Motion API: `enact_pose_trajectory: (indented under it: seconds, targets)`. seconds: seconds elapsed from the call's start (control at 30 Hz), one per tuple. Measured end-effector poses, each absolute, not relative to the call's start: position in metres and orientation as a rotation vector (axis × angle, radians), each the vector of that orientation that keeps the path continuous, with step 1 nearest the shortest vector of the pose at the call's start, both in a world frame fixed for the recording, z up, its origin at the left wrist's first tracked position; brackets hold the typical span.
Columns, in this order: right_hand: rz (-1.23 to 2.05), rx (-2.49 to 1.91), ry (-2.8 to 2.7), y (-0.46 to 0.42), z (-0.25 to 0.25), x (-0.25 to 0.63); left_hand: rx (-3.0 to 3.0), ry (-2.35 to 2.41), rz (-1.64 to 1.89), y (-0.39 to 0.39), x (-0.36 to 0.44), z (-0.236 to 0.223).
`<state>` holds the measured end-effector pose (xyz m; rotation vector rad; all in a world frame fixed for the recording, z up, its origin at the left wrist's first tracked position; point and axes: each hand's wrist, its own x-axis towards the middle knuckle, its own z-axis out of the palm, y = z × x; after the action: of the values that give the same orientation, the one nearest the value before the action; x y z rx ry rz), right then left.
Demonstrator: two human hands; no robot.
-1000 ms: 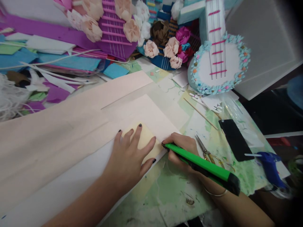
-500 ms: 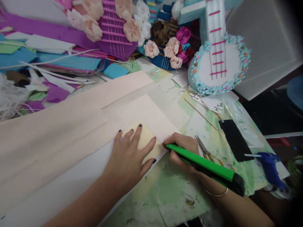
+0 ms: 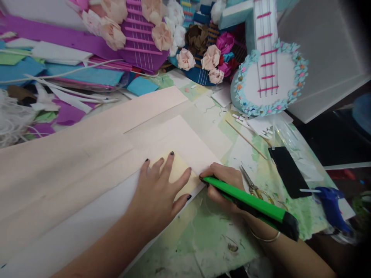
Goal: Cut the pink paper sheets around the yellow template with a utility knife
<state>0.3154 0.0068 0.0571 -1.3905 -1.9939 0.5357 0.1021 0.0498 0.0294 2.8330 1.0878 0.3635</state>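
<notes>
My left hand [image 3: 160, 189] lies flat with fingers spread on a pale yellow piece of paper [image 3: 179, 164]. Beneath that is a pale pink sheet [image 3: 185, 135], and a white sheet [image 3: 101, 210] runs toward the lower left. My right hand [image 3: 226, 183] grips a green box cutter [image 3: 249, 199] with a black end. Its tip meets the pink sheet beside the yellow paper's right corner; the blade itself is hidden by my fingers.
Scissors [image 3: 251, 185], a wooden stick [image 3: 246, 139], a black phone-like slab [image 3: 290, 172] and a blue glue gun [image 3: 333, 208] lie to the right. A flower-trimmed paper guitar [image 3: 269, 77] stands behind. Coloured paper [image 3: 84, 75] and white string [image 3: 14, 116] crowd the left.
</notes>
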Motion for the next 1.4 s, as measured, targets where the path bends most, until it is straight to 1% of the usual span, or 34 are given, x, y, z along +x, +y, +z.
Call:
enact_pose_trajectory:
  seconds: [0.27, 0.67, 0.8, 1.03, 1.2, 1.27, 1.37, 1.4]
  targets:
    - [0.547, -1.388, -1.971, 0.007, 0.053, 0.317, 2.839, 1.085, 0.377, 0.050, 0.102, 0.029]
    - [0.424, -1.345, -2.011, 0.007, 0.053, 0.316, 2.842, 1.087, 0.365, 0.050, 0.102, 0.029]
    - [0.488, -1.372, -2.020, 0.006, 0.051, 0.318, 2.835, 1.097, 0.360, 0.049, 0.102, 0.029]
    - [0.497, -1.376, -1.992, 0.008, 0.051, 0.316, 2.838, 1.113, 0.344, 0.049, 0.102, 0.029]
    - [0.550, -1.355, -1.988, 0.006, 0.049, 0.324, 2.872, 1.150, 0.253, 0.045, 0.106, 0.029]
    - [0.605, -1.384, -1.906, 0.005, 0.046, 0.332, 2.878, 1.169, 0.212, 0.042, 0.107, 0.028]
    - [0.767, -1.330, -1.603, 0.007, 0.039, 0.341, 2.875, 1.174, 0.167, 0.038, 0.108, 0.026]
    - [0.770, -1.322, -1.487, 0.009, 0.037, 0.341, 2.870, 1.178, 0.160, 0.036, 0.108, 0.025]
